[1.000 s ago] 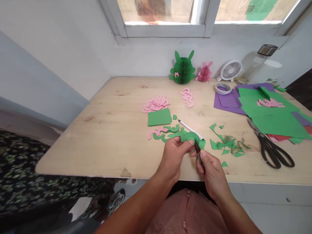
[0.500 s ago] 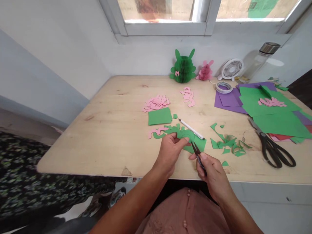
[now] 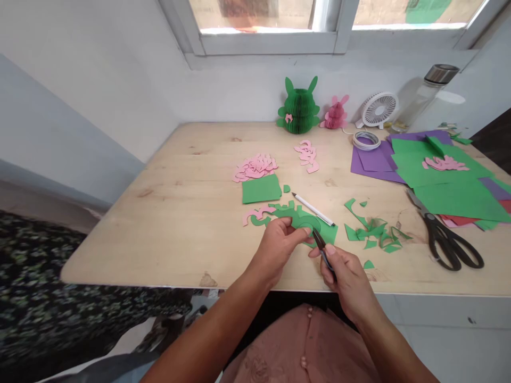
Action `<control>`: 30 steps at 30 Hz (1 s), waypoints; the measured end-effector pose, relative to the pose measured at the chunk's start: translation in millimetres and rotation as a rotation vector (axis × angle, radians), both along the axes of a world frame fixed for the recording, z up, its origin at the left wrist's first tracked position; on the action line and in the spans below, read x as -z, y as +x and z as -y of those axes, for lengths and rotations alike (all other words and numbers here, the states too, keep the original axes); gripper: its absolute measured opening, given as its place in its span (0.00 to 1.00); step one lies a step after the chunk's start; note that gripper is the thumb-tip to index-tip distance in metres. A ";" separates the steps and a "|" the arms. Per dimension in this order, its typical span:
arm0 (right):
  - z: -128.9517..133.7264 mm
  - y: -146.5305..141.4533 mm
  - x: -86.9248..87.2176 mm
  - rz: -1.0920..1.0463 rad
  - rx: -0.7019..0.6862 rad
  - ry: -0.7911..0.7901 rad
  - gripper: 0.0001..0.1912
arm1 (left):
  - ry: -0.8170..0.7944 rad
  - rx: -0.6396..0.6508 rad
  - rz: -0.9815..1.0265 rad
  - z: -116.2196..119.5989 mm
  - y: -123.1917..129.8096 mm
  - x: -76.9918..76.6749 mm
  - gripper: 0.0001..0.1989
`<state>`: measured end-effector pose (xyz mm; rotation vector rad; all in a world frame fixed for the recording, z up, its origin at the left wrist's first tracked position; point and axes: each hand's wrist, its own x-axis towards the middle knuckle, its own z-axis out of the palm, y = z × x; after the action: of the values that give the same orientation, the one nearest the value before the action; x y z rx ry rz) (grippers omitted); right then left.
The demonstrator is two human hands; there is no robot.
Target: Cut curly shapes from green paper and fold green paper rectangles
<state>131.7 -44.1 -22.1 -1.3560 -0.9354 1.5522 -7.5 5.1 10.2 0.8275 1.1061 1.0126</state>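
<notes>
Wooden tabletop [image 3: 167, 239], mid-frame | left hand [image 3: 276, 246] pinching green paper [image 3: 306, 219], right of and below centre | right hand [image 3: 346, 270] gripping small scissors [image 3: 320, 242], blades pointing upper left, long axis diagonal

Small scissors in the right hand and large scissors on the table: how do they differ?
The small scissors are in the right hand; the large scissors lie on the table. The small scissors look clearly shorter than the large scissors. The small scissors' blades look dark, the large scissors' blades grey. Both show dark handles.
</notes>
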 end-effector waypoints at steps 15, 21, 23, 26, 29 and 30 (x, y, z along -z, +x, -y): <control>-1.5 -2.2 3.1 -0.040 0.038 0.002 0.24 | -0.021 0.029 0.055 -0.4 2.5 -2.3 0.09; -1.5 -2.4 2.1 -0.049 0.043 -0.008 0.23 | -0.036 0.030 0.071 -1.1 2.7 -1.9 0.09; -1.6 -2.5 1.8 -0.045 0.043 -0.003 0.23 | -0.043 0.029 0.073 -1.3 2.8 -2.2 0.09; -1.9 -2.7 1.5 -0.038 0.043 -0.002 0.23 | -0.051 0.028 0.079 -1.6 2.7 -2.5 0.09; -2.3 -2.8 2.0 -0.047 0.043 -0.008 0.23 | -0.059 0.024 0.090 -2.2 2.1 -2.4 0.09; -2.5 -2.8 2.3 -0.049 0.042 -0.009 0.23 | -0.060 0.022 0.094 -2.5 1.9 -2.2 0.09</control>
<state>129.0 -41.7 -24.4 -1.3298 -0.8655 1.5523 -5.6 7.6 12.4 0.7351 1.0405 0.9855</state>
